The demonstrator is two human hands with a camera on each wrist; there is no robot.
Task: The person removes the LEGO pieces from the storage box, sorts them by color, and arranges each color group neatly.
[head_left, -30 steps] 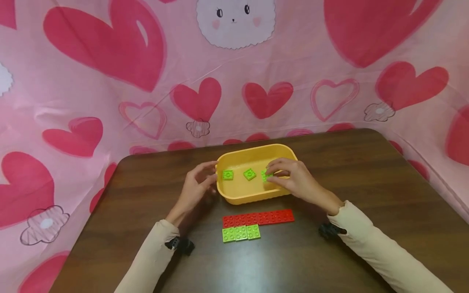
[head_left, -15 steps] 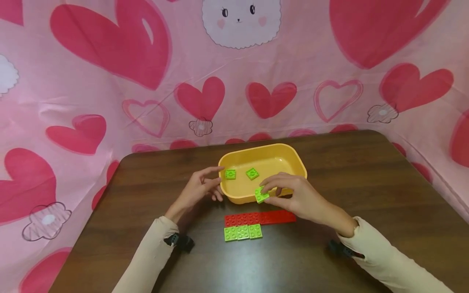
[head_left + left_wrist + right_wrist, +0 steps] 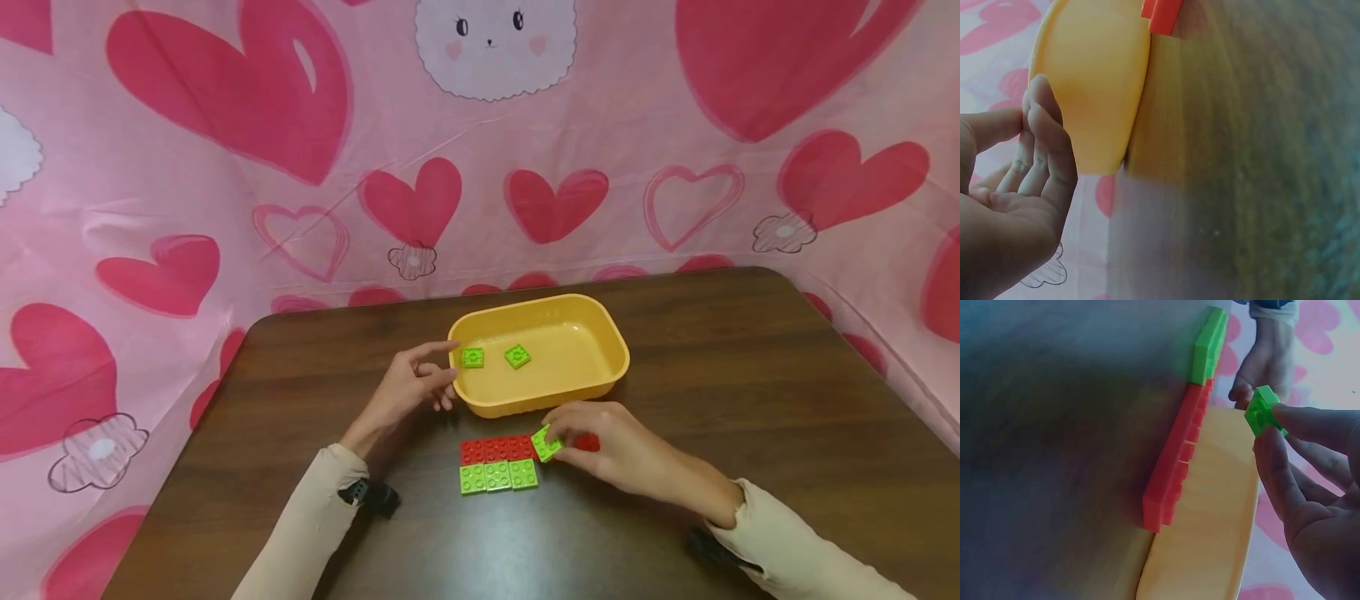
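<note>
Between thumb and fingers, my right hand (image 3: 618,446) pinches a light green toy building brick (image 3: 547,444), studs facing up. It hovers over a row of red bricks (image 3: 497,450), whose right part the hand partly hides. In the right wrist view the same green brick (image 3: 1262,411) shows tilted at the fingertips. Several green bricks (image 3: 497,477) form a shorter row along the near side of the red one. My left hand (image 3: 408,385) is at the left end of a yellow tub (image 3: 543,402), its index finger and thumb touching the rim.
Two green bricks lie apart in the tub, one (image 3: 472,357) near its left end and another (image 3: 517,356) toward the middle. Dark wooden tabletop (image 3: 720,350) surrounds everything. Behind it hangs a pink cloth (image 3: 480,133) with hearts.
My right hand has lifted a green brick out of the tub and brought it toward me, over the red row. The left hand has stayed by the tub's left end.
</note>
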